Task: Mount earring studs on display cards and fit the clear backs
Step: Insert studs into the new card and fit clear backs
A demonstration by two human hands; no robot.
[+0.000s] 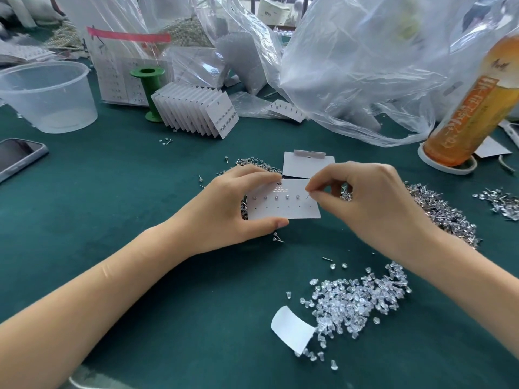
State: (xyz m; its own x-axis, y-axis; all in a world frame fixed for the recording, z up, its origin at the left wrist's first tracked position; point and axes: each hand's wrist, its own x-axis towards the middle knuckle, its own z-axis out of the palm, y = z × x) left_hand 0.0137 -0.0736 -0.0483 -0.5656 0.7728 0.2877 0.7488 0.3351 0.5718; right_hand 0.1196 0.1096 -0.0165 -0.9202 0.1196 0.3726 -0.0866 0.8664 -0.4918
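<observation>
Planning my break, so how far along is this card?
Done: five studs sit in the card's top row. In hand: the right hand pinches a sixth at the last top hole while the left hand holds the card. Left: the lower row of holes, then clear backs.

Green cloth table (112, 209) bears clear backs (356, 301), stud heaps (438, 209), phone (16, 158).

The card (283, 204) lies at table (112, 192) centre between the left hand (224, 203) and right hand (373, 197), with a second card (304, 164) just behind it. Studs (438, 209) are heaped to its right and the backs (356, 301) lie in front of it, a paper slip (292, 328) at their left edge. Behind-left stand a card stack (196, 110), spool (150, 91) and tub (47, 96); a phone (16, 157) lies far left, a bottle (474, 108) far right, bags (351, 60) behind.
</observation>
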